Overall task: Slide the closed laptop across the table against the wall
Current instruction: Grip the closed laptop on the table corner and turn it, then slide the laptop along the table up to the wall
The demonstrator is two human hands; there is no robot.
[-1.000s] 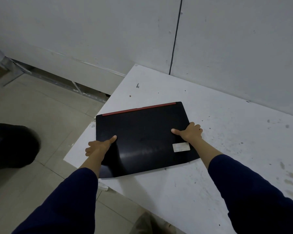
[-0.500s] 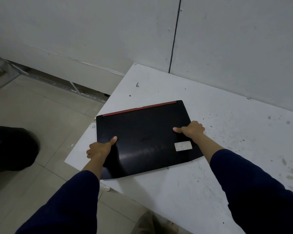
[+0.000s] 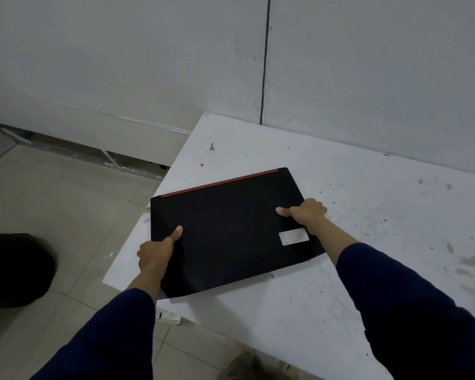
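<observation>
A closed black laptop [image 3: 228, 229] with a red strip along its far edge and a pale sticker near its right front corner lies flat on the white table [image 3: 368, 215], close to the table's left edge. My left hand [image 3: 157, 250] grips its left side, thumb on the lid. My right hand [image 3: 306, 213] grips its right side, thumb on top and fingers curled over the edge. A strip of bare table separates the laptop's far edge from the grey wall [image 3: 368, 78].
The table's left edge and near corner drop to a tiled floor [image 3: 66, 209]. A dark object [image 3: 14, 270] sits on the floor at the left. The tabletop at the right is stained and scuffed. A vertical seam [image 3: 265, 64] runs down the wall.
Both hands have kept their grip on the laptop's sides. The laptop has shifted slightly to the right and toward the wall.
</observation>
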